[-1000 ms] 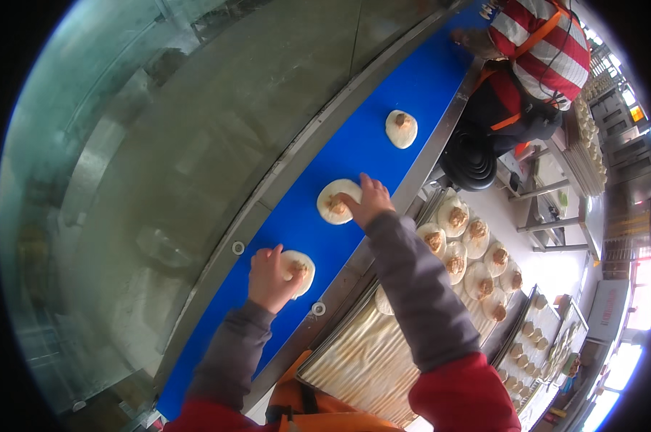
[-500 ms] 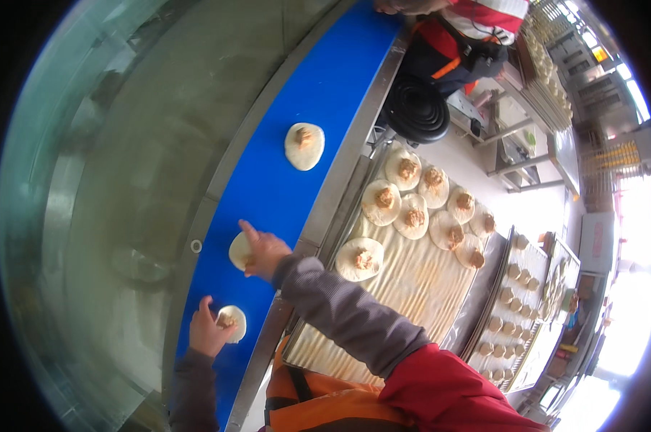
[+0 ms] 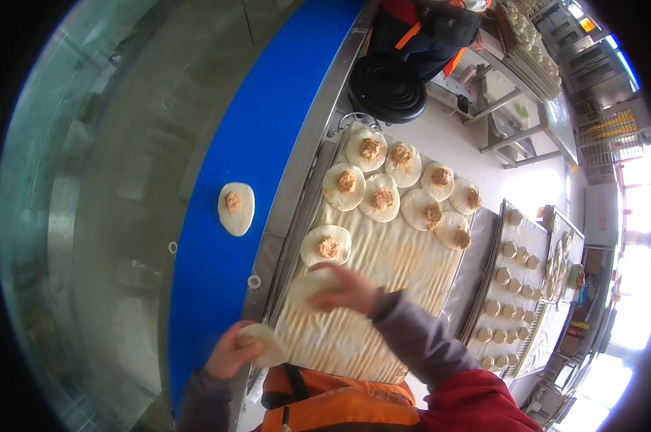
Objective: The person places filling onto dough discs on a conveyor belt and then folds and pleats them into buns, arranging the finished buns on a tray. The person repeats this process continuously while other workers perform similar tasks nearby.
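Observation:
My left hand point(image 3: 226, 354) grips a flat dough round point(image 3: 270, 347) by its edge, over the near right side of the blue belt point(image 3: 213, 281). Any filling on that round is hard to see. Over the left part of a cloth-lined tray point(image 3: 390, 309), my right hand point(image 3: 348, 290) holds another dough round point(image 3: 307, 289), smeared by motion. Just beyond it on the tray lies a dough round with a lump of brownish filling point(image 3: 327, 246). Several more filled rounds point(image 3: 381, 196) cover the tray's far end. One filled round point(image 3: 236, 209) rests on the belt.
A black round stool point(image 3: 388, 88) stands past the tray, beside another person point(image 3: 426, 36). Racks of small dough pieces point(image 3: 509, 309) are at the right. A metal table point(image 3: 541, 137) stands farther back. The belt's steel edge point(image 3: 273, 248) runs alongside the tray.
Both hands have lifted dough rounds off the belt and moved right, the right one over the tray. The filled round on the belt is nearer. The view has shifted.

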The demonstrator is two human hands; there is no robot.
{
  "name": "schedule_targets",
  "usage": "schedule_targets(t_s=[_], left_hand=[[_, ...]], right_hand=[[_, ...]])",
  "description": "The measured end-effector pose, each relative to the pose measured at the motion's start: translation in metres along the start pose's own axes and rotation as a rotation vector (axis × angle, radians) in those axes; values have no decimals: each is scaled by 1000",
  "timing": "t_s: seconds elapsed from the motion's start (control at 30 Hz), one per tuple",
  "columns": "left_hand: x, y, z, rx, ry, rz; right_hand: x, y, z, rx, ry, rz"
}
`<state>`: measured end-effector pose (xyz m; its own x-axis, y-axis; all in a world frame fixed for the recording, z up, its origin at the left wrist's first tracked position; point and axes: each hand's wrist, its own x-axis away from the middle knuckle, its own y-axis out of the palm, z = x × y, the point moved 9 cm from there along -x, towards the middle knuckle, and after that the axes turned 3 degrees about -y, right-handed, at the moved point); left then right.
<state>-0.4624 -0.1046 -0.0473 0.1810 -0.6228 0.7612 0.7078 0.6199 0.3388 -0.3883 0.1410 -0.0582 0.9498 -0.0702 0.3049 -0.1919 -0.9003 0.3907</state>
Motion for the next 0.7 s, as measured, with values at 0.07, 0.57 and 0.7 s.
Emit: schedule_targets(t_s=[0.07,0.57,0.7], left_hand=[[-33,50,6,36,-9,-140],[-130,265,41,-430,631,-185],[-88,265,46,-646,716,-187]], right_hand=[[21,-63,-6,-53,81,191],[104,-122,15,70,21,303],[125,-177,15,344,68,390]])
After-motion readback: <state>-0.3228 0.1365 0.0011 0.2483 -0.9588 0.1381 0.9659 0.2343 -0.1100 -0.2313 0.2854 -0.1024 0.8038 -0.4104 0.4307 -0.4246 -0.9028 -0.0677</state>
